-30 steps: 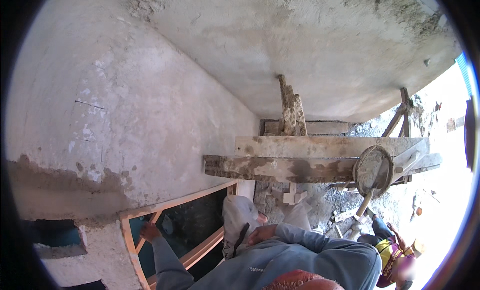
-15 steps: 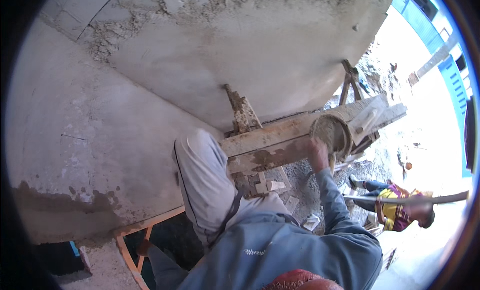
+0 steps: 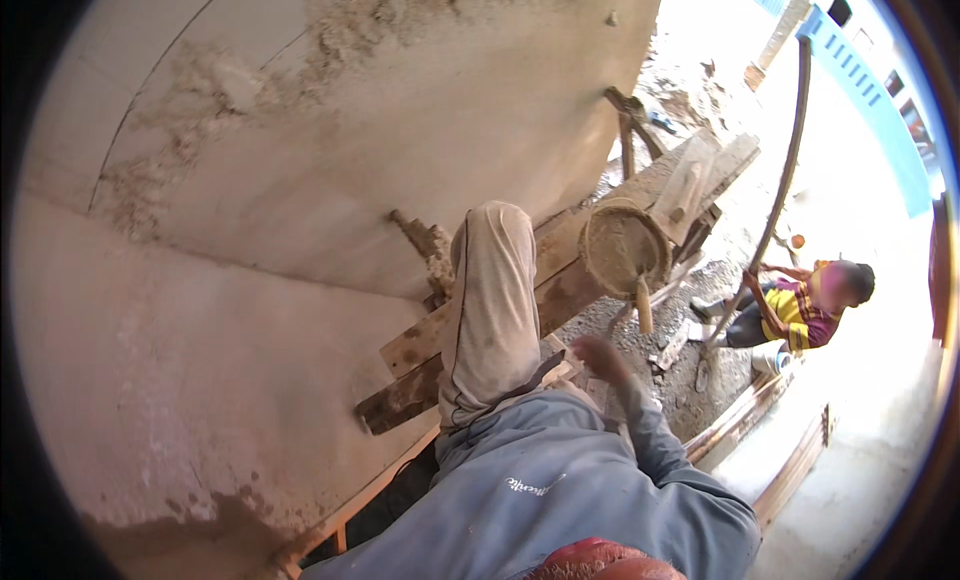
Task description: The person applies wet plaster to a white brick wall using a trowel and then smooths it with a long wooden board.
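Note:
My right hand (image 3: 597, 356) hangs in the air beside my bent knee, below the planks and apart from the bucket; motion blurs its fingers. A round bucket of wet grey mortar (image 3: 618, 242) sits on the wooden planks (image 3: 570, 292). A trowel (image 3: 643, 306) leans in it, its handle sticking out over the near rim. Just beyond the bucket, a flat plastering float (image 3: 688, 187) with a handle lies on the planks. My left hand is out of view.
My raised knee (image 3: 495, 280) is over the planks, beside a plastered wall (image 3: 420, 110). A wooden trestle (image 3: 630, 130) stands by the wall. On the right, a co-worker (image 3: 800, 305) holds a long pole (image 3: 785, 170). An orange frame (image 3: 360, 485) edges a dark opening below.
My right hand has left the bucket's near rim and moved down toward my body. My knee has come up over the planks. My left hand, earlier at the orange frame, has gone from view.

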`<action>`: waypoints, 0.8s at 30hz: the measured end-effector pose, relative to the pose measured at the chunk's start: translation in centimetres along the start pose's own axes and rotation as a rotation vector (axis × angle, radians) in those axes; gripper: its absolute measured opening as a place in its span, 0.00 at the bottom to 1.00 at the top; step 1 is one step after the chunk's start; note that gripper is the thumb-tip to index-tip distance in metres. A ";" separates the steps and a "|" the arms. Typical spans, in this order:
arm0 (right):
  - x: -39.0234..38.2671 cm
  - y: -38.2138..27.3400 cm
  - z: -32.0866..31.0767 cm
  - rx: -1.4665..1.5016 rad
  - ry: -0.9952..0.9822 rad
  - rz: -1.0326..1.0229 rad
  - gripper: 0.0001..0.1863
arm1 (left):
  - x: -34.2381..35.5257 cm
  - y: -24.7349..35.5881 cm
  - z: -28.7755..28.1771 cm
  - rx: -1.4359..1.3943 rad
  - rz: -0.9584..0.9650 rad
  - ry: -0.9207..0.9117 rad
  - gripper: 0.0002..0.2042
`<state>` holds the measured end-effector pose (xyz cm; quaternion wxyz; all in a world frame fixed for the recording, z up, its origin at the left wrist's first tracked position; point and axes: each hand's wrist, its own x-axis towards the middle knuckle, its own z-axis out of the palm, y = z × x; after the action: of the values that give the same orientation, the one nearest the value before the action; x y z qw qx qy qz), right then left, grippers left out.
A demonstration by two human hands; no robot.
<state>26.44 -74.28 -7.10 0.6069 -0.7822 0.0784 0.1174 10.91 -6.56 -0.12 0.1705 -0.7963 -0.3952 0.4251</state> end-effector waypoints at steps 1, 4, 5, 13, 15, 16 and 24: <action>0.2 0.7 1.1 -0.010 -0.031 0.125 0.13 | 0.3 1.8 -0.8 0.001 0.040 0.000 0.19; 2.0 0.0 2.5 -0.056 0.011 0.175 0.15 | 1.2 7.4 -4.8 0.008 0.162 0.025 0.19; 3.0 -0.8 2.3 -0.024 0.055 0.161 0.13 | 1.7 9.7 -6.6 0.012 0.207 0.047 0.19; 15.3 -9.2 -5.6 -0.498 0.550 0.062 0.10 | -5.0 41.4 -45.5 -0.149 1.097 1.058 0.13; 19.3 -8.4 -7.6 -0.558 0.580 0.127 0.12 | -11.1 48.0 -57.6 -0.096 1.194 1.597 0.17; 21.1 -8.1 -8.3 -0.613 0.578 0.184 0.14 | -14.4 50.0 -63.2 -0.166 1.282 1.766 0.18; 28.2 -4.2 -8.6 -0.698 0.565 0.413 0.19 | -29.7 60.0 -88.1 -0.496 1.034 2.620 0.24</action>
<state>55.39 -80.99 -8.98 0.2275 -0.9082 0.3493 0.0378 101.81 -61.66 30.66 0.0934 -0.6679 0.3111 -0.6696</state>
